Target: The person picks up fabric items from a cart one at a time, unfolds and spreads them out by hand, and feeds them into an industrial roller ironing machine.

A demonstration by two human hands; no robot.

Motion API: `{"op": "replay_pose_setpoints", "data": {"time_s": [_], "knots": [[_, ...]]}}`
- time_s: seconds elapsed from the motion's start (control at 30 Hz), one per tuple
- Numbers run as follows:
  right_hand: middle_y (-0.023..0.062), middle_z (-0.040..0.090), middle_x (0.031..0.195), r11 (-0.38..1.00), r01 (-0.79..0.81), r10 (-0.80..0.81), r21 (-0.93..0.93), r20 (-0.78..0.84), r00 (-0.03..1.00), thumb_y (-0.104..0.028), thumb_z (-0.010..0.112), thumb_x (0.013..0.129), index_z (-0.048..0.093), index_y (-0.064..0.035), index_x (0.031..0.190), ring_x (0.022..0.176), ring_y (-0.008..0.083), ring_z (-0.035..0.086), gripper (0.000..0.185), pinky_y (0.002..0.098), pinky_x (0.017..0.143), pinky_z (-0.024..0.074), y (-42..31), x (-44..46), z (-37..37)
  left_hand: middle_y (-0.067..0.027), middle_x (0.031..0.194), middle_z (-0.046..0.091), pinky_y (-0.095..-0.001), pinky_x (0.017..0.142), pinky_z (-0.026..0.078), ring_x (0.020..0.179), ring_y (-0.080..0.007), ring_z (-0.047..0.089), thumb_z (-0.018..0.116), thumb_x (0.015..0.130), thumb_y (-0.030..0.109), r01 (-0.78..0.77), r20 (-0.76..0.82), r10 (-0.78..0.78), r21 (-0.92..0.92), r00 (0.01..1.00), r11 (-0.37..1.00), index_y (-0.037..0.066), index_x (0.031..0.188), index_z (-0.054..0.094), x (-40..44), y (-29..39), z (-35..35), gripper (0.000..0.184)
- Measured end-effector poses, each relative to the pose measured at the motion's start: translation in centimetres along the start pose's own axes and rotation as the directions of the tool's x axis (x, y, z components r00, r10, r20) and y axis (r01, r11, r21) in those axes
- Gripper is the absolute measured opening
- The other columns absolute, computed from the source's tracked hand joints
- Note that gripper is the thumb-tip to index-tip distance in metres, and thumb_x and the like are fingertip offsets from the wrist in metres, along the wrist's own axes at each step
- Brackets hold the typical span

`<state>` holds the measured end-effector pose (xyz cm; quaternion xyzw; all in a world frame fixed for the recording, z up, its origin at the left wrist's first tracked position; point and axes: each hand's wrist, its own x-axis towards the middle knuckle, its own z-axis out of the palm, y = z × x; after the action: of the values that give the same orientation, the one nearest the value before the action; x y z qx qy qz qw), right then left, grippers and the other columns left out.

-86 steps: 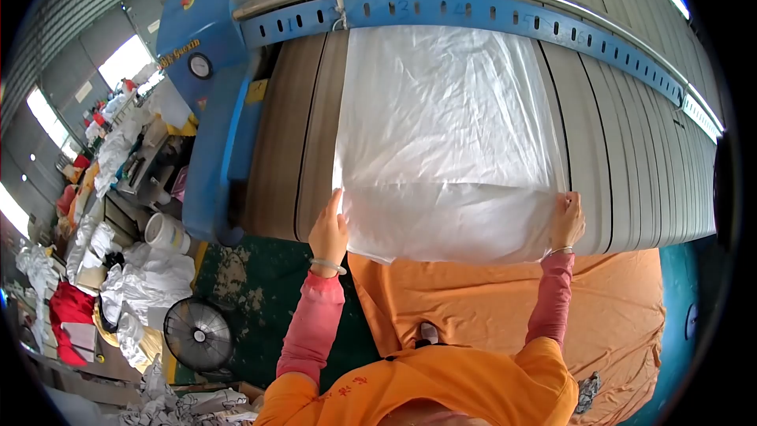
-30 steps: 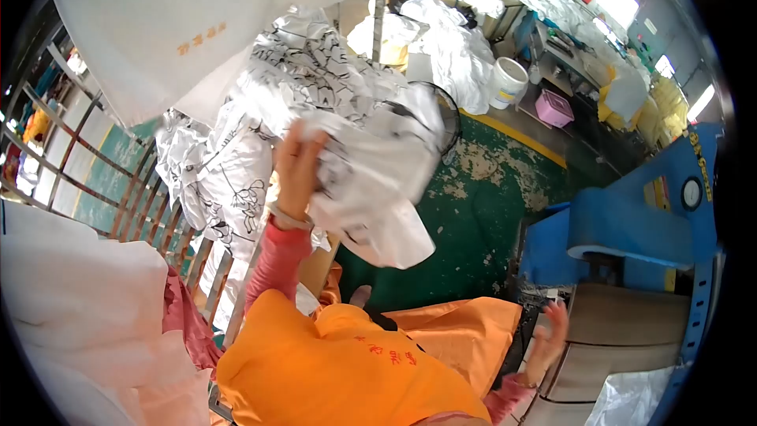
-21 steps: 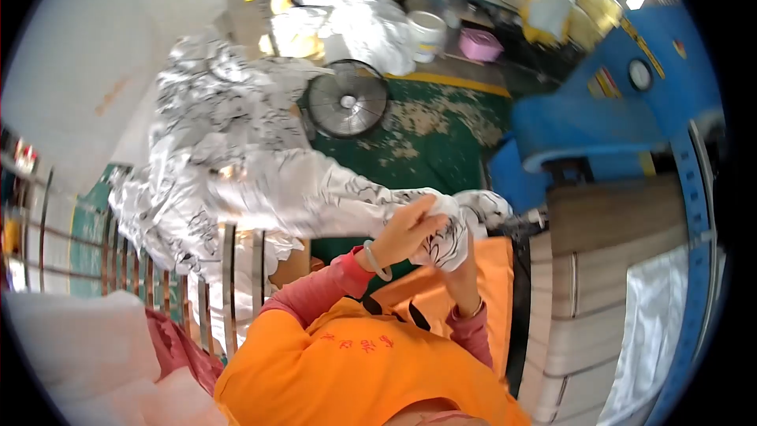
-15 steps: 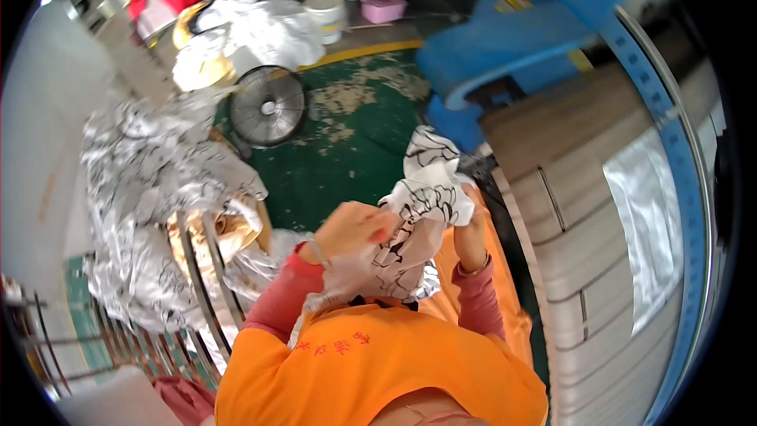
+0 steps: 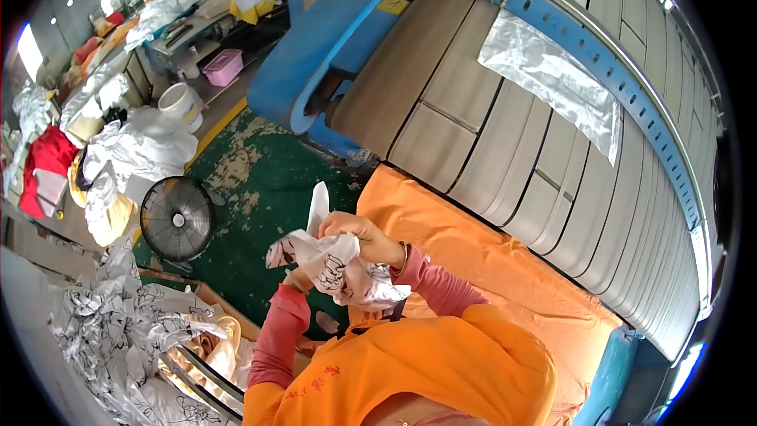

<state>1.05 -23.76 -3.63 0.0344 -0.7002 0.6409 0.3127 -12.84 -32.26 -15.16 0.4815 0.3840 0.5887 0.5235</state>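
A white cloth printed with black lines (image 5: 337,267) is bunched up in front of my chest, its one corner sticking upward. My right hand (image 5: 364,237) pinches it from above, fingers closed on the fabric. Lower and to the left, my left hand (image 5: 298,278) is mostly covered by the same cloth; its visible part is closed against the underside. Folds hang down between both forearms over my orange top (image 5: 426,355).
A large blue machine with a slatted roller bed (image 5: 505,166) stands right, an orange cloth (image 5: 481,268) along its front. Left are a black floor fan (image 5: 178,221) and a heap of printed white fabric (image 5: 118,331). Behind are a white bucket (image 5: 181,104) and pink basket (image 5: 224,68).
My view has turned to the right, bringing more of the roller bed into sight. The cloth is more bunched, and my hands have come closer together, the right one now on top.
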Motion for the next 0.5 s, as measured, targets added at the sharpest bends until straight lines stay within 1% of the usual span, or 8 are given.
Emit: {"op": "replay_pose_setpoints", "data": {"time_s": [0.03,0.1,0.17,0.23,0.3,0.37,0.43,0.5], "knots": [[0.0081,0.055,0.102,1.0,0.0,0.0,0.012,0.02,1.0,-0.01,0.064,0.082,0.06,-0.0066,0.099,0.097,0.0201,0.053,0.017,0.0313,0.087,0.0408,-0.3,-0.6,-0.3,-0.0017,0.101,0.055,-0.0254,0.082,0.048,0.091,-0.0111,0.056,0.056,0.089,0.012,0.056,-0.097,-0.084,-0.256,0.992,0.965,0.006,0.112,0.053,-0.3,1.5,1.1,0.024],[0.0083,0.054,0.103,0.999,-0.002,0.0,0.035,0.06,0.998,-0.01,0.064,0.083,0.061,-0.0077,0.099,0.097,0.0206,0.053,0.016,0.0318,0.088,0.0406,-0.8,-2.1,-1.2,-0.0025,0.101,0.056,-0.0255,0.082,0.049,0.091,-0.0121,0.057,0.056,0.089,0.011,0.189,-0.013,-0.208,-0.362,0.978,0.913,0.006,0.111,0.054,-0.4,1.7,1.6,0.023],[0.0109,0.053,0.105,0.99,-0.031,0.013,0.141,0.124,0.992,-0.019,0.067,0.082,0.063,-0.0106,0.096,0.1,0.0256,0.053,0.017,0.0389,0.093,0.0391,-1.8,-2.6,-1.8,-0.0034,0.1,0.056,-0.0255,0.081,0.049,0.091,-0.013,0.057,0.056,0.088,0.011,0.291,0.142,-0.26,-0.284,0.955,0.914,0.006,0.11,0.055,-1.0,1.0,1.6,0.022],[0.0075,0.054,0.1,0.974,-0.022,-0.012,0.224,0.149,0.989,-0.019,0.072,0.076,0.06,-0.0077,0.086,0.096,0.0212,0.052,0.02,0.0337,0.087,0.0396,-2.4,-3.0,-2.0,-0.0042,0.1,0.057,-0.0256,0.081,0.049,0.091,-0.014,0.057,0.056,0.087,0.01,0.314,0.247,-0.271,-0.154,0.93,0.937,0.006,0.108,0.056,-0.7,-0.2,1.6,0.022],[0.0086,0.054,0.101,0.965,-0.024,-0.026,0.261,0.184,0.983,-0.019,0.071,0.077,0.059,-0.0079,0.08,0.095,0.0211,0.052,0.017,0.0351,0.087,0.0392,-2.4,-3.2,-2.3,-0.005,0.099,0.058,-0.0257,0.08,0.049,0.09,-0.0149,0.058,0.056,0.086,0.01,0.286,0.307,-0.263,-0.031,0.915,0.958,0.006,0.107,0.057,0.8,-1.7,1.8,0.021],[0.0123,0.055,0.102,0.956,-0.134,0.071,0.26,0.237,0.969,-0.025,0.067,0.081,0.063,-0.0103,0.082,0.101,0.0278,0.054,0.016,0.0397,0.094,0.0394,-2.3,-4.3,-2.3,-0.0059,0.098,0.059,-0.0258,0.08,0.049,0.09,-0.0159,0.058,0.056,0.085,0.009,0.257,0.34,-0.26,0.056,0.904,0.965,0.006,0.105,0.058,2.2,-3.7,2.1,0.02],[0.0112,0.055,0.101,0.976,-0.193,0.154,0.098,0.314,0.937,-0.025,0.068,0.081,0.062,-0.0095,0.08,0.101,0.0278,0.054,0.016,0.039,0.091,0.0402,-2.4,-4.9,-2.7,-0.0067,0.098,0.059,-0.0258,0.079,0.049,0.09,-0.0168,0.059,0.055,0.085,0.009,0.236,0.358,-0.267,0.13,0.895,0.963,0.006,0.104,0.059,3.0,-5.8,2.1,0.02],[0.0103,0.056,0.1,0.963,-0.234,0.175,0.13,0.355,0.918,-0.024,0.068,0.081,0.062,-0.009,0.079,0.101,0.0278,0.055,0.016,0.0382,0.089,0.0408,-2.3,-5.2,-2.1,-0.0075,0.097,0.06,-0.0259,0.079,0.049,0.09,-0.0177,0.059,0.055,0.084,0.008,0.234,0.361,-0.294,0.201,0.885,0.951,0.006,0.102,0.06,2.5,-8.1,2.2,0.019]]}}
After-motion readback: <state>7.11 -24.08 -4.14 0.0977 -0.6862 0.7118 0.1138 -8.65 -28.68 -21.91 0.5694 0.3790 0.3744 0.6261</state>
